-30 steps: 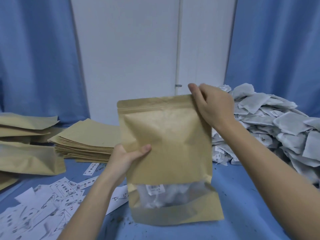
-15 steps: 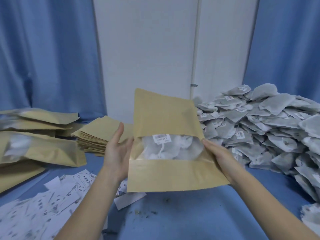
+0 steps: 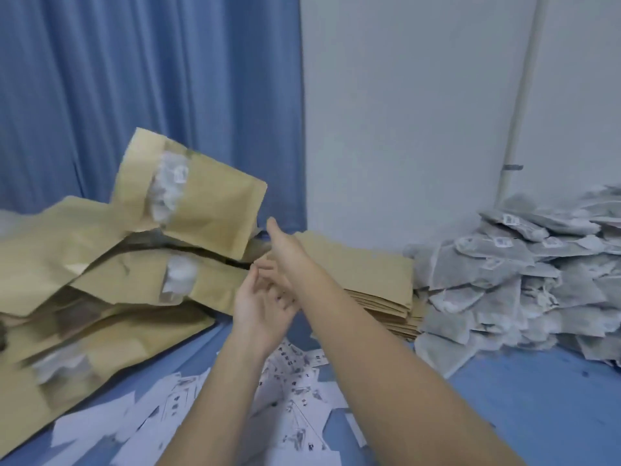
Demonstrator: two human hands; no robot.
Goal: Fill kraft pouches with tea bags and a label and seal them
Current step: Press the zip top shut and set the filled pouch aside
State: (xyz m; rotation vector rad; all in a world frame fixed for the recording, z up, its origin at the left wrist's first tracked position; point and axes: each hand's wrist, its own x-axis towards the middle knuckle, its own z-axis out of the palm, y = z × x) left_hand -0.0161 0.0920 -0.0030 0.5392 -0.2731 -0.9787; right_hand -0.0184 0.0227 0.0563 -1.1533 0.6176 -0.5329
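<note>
Since half a second ago, filled pouch (image 3: 201, 200) has left both hands, now tilted above the pouch pile (image 3: 84, 264). Left hand (image 3: 260, 307) and right hand (image 3: 285, 250): fingers loose, each grip holding nothing.

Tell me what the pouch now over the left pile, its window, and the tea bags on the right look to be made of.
Pouch: matte tan kraft paper, judging by its dull, creased surface.
Its window: likely clear plastic film; white contents show through, though blurred.
Tea bags: thin grey-white filter paper or mesh, semi-sheer and crumpled; which one is unclear.
</note>
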